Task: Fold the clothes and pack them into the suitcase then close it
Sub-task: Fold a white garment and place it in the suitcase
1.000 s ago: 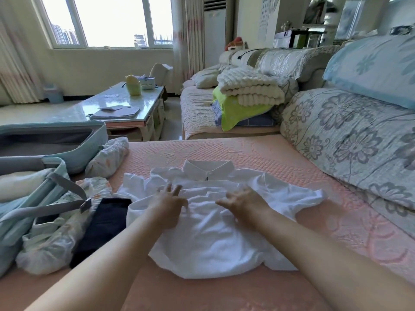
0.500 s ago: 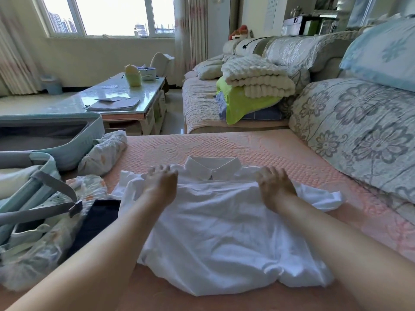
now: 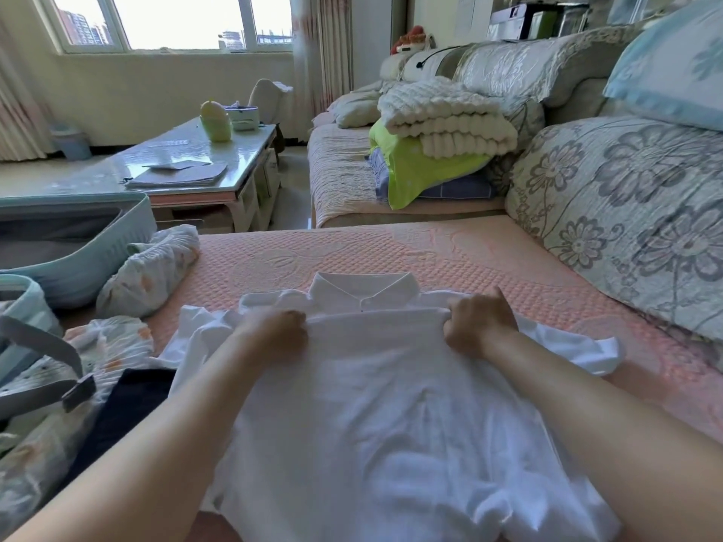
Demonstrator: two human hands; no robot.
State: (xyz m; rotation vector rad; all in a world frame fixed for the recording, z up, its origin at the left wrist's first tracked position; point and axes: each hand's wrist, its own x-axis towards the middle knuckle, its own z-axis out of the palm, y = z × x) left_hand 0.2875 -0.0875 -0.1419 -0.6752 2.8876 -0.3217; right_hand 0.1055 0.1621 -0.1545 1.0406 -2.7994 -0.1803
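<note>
Fingers (image 3: 298, 321) of your L hand (image 3: 274, 336) & R hand (image 3: 482, 326) are curled, pinching the folded edge of the white shirt (image 3: 371, 416), flat on the pink cover (image 3: 450, 256) near the suitcase (image 3: 98, 248). Thin, limp, light fabric, I'd say: it'll sag, so grip edges wide apart, near the corners.

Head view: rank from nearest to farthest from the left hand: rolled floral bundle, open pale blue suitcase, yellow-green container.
1. Rolled floral bundle, on the pink quilt, just left of the left hand gripping the white shirt.
2. Open pale blue suitcase, farther left.
3. Yellow-green container, far back on the glass coffee table.
</note>
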